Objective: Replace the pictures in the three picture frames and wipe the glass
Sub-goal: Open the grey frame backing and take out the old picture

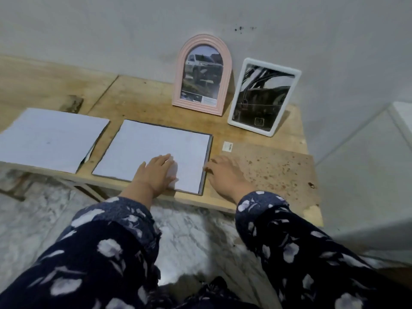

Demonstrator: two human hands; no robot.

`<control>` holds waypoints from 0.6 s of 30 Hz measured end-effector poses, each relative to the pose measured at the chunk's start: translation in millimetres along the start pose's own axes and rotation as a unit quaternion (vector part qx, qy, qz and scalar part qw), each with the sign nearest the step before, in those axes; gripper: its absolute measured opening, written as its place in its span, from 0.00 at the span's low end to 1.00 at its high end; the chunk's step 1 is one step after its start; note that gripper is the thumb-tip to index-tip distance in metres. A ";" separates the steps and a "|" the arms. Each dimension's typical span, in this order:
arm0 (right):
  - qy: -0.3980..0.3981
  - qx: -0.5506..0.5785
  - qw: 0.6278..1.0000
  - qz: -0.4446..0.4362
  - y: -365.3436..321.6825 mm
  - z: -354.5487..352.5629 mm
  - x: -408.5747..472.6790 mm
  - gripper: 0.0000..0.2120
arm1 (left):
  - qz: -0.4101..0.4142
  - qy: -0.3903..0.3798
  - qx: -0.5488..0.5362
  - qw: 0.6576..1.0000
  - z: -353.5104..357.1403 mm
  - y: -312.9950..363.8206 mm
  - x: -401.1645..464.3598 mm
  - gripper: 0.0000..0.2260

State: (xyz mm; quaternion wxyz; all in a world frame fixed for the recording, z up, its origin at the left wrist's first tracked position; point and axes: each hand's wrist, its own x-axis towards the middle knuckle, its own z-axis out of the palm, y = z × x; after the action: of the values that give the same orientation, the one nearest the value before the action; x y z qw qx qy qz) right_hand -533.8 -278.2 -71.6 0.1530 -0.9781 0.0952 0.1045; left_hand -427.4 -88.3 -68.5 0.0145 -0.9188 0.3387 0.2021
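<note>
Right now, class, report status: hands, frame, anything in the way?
Left hand flat on white sheet. Right hand open at dark frame edge. Backing board lies beside it. Nothing blocking.

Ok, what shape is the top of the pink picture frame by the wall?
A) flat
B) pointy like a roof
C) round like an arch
C: the pink frame curves over in an arch at the top, unlike the white frame beside it, which is rectangular.

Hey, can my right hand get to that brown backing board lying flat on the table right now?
Probably yes. The right hand already rests beside the brown backing board, and nothing lies between them on the table.
</note>
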 end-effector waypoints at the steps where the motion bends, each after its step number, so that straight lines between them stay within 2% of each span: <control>1: -0.004 0.010 1.000 -0.006 -9.7 2.6 6.6 0.19 | -0.012 -0.004 -0.007 1.000 -1.3 -13.0 -1.2 0.28; 4: -0.036 0.010 0.999 -0.003 -36.0 9.0 22.8 0.21 | -0.027 -0.018 -0.007 0.999 -7.9 -47.3 -3.0 0.30; 9: -0.078 -0.016 0.994 0.077 -61.2 18.3 40.7 0.29 | 0.029 -0.042 0.030 0.998 -7.2 -93.7 1.2 0.32; 15: -0.035 -0.016 0.988 0.151 -69.0 29.8 53.6 0.31 | 0.088 -0.003 0.095 0.992 -6.6 -113.2 13.4 0.32; 18: -0.032 -0.001 0.984 0.173 -76.0 29.3 55.3 0.29 | 0.102 0.005 0.114 0.988 -6.0 -117.4 17.7 0.32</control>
State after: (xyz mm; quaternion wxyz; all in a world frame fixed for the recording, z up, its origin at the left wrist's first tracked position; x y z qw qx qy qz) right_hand -469.3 -206.3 -90.5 0.1346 -0.9431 0.2579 0.1608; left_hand -339.3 -9.8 -82.8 0.0967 -0.8728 0.4515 0.1583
